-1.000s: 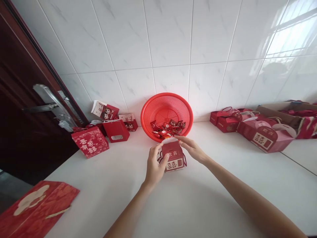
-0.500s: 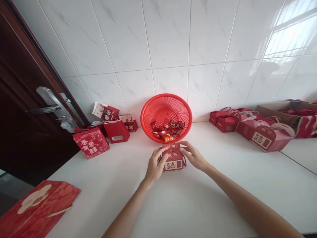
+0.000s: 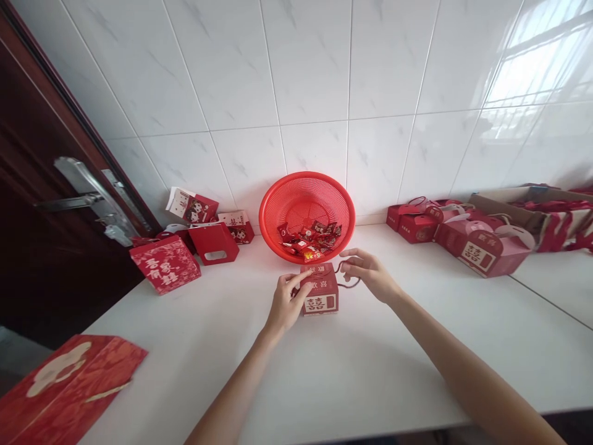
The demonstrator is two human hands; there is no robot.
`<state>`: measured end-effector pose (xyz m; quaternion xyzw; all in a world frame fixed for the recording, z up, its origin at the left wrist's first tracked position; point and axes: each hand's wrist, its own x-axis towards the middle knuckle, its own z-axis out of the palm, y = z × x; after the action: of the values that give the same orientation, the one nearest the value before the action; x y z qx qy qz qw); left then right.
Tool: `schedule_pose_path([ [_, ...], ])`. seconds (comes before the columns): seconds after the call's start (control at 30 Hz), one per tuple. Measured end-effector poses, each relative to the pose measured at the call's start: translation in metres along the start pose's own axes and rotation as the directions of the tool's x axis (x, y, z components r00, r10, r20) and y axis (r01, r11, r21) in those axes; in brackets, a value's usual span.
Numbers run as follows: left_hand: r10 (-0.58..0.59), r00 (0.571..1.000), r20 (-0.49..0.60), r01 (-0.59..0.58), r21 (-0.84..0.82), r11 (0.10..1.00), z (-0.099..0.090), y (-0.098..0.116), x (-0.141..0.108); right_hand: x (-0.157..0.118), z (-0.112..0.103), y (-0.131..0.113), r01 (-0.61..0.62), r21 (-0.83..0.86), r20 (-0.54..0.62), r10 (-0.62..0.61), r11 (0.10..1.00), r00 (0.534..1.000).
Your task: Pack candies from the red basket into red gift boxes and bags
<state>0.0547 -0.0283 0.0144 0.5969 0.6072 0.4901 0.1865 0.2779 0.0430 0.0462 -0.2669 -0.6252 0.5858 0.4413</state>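
Observation:
A small red gift box (image 3: 320, 285) with pale characters on its lid and front stands upright on the white table. My left hand (image 3: 286, 301) grips it from the left, thumb and fingers pressing on its folded top. To the right of the box, my right hand (image 3: 369, 275) pinches a dark red cord (image 3: 351, 285) that loops out from the box's side. Just behind the box, a red plastic basket (image 3: 306, 176) leans toward the tiled wall, with several wrapped candies (image 3: 309, 238) in its lower part.
Several red boxes (image 3: 164, 264) stand at the back left. Other gift boxes (image 3: 482, 247) and an open carton (image 3: 498, 198) line the back right. A large red paper bag (image 3: 69, 386) lies at the front left. Beyond the table's left side is a dark door (image 3: 41, 259).
My right hand has left the top of the box and moved right, pulling the cord out into a loop. My left hand stays on the box. The view has shifted slightly.

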Motion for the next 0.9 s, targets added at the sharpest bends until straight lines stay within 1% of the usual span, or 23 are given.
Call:
schedule_pose_path([
  [0.07,0.011,1.0,-0.002,-0.011,0.007,1.0,-0.001,0.0,0.0,0.001,0.006,-0.007,0.046,0.018,0.001,-0.046,0.999,0.999],
  [0.1,0.009,1.0,0.0,-0.009,0.006,1.0,-0.001,0.0,0.0,0.002,0.01,-0.009,0.056,-0.012,0.018,-0.056,0.998,0.998],
  [0.2,-0.024,1.0,0.013,0.025,-0.011,1.0,-0.002,0.001,0.0,0.003,0.025,-0.007,0.072,-0.221,0.098,-0.051,0.973,0.994],
  [0.3,-0.042,0.999,-0.01,0.042,-0.044,0.998,-0.005,0.004,-0.001,0.006,0.038,0.0,0.121,-0.445,0.136,-0.067,0.887,0.988],
  [0.33,-0.051,0.998,-0.022,0.049,-0.081,0.995,-0.007,0.006,0.0,0.007,0.04,0.002,0.136,-0.503,0.133,-0.079,0.854,0.988],
  [0.4,-0.091,0.994,-0.052,0.079,-0.21,0.975,-0.012,0.01,0.002,0.009,0.043,0.005,0.144,-0.598,0.122,-0.088,0.789,0.989],
  [0.47,-0.151,0.982,-0.109,0.102,-0.365,0.925,-0.02,0.015,0.005,0.01,0.043,0.004,0.139,-0.655,0.124,-0.076,0.743,0.989],
  [0.53,-0.193,0.959,-0.208,0.068,-0.492,0.868,-0.028,0.019,0.009,0.01,0.042,0.002,0.132,-0.687,0.129,-0.058,0.715,0.99],
  [0.6,-0.192,0.935,-0.298,-0.015,-0.573,0.82,-0.035,0.022,0.01,0.01,0.042,0.0,0.131,-0.706,0.137,-0.046,0.696,0.989],
  [0.63,-0.176,0.93,-0.321,-0.055,-0.597,0.8,-0.038,0.023,0.011,0.01,0.042,-0.001,0.134,-0.716,0.143,-0.044,0.685,0.989],
  [0.7,-0.116,0.943,-0.313,-0.105,-0.609,0.786,-0.038,0.024,0.009,0.011,0.043,-0.003,0.148,-0.733,0.158,-0.045,0.664,0.986],
  [0.8,0.016,0.979,-0.205,-0.127,-0.545,0.829,-0.033,0.023,0.004,0.012,0.046,-0.007,0.17,-0.744,0.176,-0.056,0.647,0.983],
  [0.83,0.065,0.985,-0.16,-0.138,-0.508,0.85,-0.03,0.022,0.002,0.013,0.048,-0.009,0.172,-0.743,0.177,-0.058,0.646,0.982],
  [0.9,0.164,0.983,-0.083,-0.184,-0.408,0.894,-0.023,0.019,-0.001,0.014,0.052,-0.014,0.179,-0.748,0.178,-0.066,0.639,0.982],
])
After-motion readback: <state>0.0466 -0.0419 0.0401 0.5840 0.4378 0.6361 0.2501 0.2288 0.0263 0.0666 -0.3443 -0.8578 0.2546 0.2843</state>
